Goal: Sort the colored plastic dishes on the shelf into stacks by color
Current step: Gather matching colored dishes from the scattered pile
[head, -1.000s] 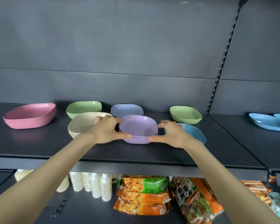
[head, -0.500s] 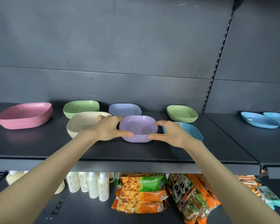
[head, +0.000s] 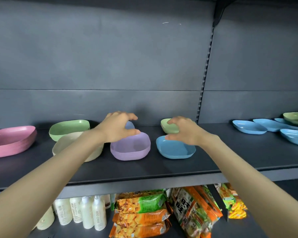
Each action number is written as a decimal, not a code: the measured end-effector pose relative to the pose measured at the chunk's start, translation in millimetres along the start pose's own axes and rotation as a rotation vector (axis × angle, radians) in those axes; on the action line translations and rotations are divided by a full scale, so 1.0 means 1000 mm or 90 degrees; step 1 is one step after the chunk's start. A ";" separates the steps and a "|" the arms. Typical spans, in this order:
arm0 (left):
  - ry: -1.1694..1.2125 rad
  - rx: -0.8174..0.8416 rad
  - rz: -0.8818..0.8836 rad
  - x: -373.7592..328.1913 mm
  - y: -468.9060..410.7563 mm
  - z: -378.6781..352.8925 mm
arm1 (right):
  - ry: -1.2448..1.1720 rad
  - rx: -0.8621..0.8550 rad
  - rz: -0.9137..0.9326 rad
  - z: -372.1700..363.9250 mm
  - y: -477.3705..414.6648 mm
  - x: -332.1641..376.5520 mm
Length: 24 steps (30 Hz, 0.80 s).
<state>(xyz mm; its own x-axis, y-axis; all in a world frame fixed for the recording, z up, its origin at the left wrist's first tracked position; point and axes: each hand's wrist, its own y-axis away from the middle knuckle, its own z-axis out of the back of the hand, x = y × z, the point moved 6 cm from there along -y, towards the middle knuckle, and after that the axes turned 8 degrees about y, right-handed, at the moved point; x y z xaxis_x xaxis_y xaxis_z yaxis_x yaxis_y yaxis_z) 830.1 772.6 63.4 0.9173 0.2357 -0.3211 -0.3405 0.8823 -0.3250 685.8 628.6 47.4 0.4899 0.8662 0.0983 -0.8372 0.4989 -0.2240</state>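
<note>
Shelf (head: 144, 167), front row: purple stack (head: 130, 148), nested, standing between cream dish (head: 72, 145) and single blue dish (head: 175, 149). Above these: left hand (head: 116, 128) and right hand (head: 184, 131), each grip apart, holding nothing. Back row: pale blue dish (head: 129, 125), green dish (head: 165, 128). Handling, judged: light, stiff, smooth plastic, likely slippery; take by opposite rims.

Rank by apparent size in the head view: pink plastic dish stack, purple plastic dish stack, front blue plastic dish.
Largest: pink plastic dish stack.
Then: purple plastic dish stack and front blue plastic dish, too alike to rank.
</note>
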 end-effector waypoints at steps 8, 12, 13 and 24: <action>-0.087 -0.002 -0.155 -0.120 -0.060 -0.014 | 0.050 -0.073 -0.105 0.085 0.050 -0.097; -0.080 -0.032 -0.209 -0.190 -0.084 -0.035 | 0.090 -0.116 -0.144 0.116 0.084 -0.161; -0.068 -0.042 -0.214 -0.208 -0.088 -0.040 | 0.104 -0.122 -0.148 0.122 0.093 -0.177; -0.048 -0.029 -0.221 -0.363 -0.121 -0.131 | 0.141 -0.103 -0.203 0.146 0.185 -0.339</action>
<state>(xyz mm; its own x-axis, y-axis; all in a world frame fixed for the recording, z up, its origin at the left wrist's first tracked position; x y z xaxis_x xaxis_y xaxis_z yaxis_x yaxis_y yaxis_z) 510.9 527.4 103.1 0.9920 -0.0441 -0.1181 -0.0129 0.8964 -0.4431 329.6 430.8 114.0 0.7737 0.6333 -0.0192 -0.5947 0.7154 -0.3668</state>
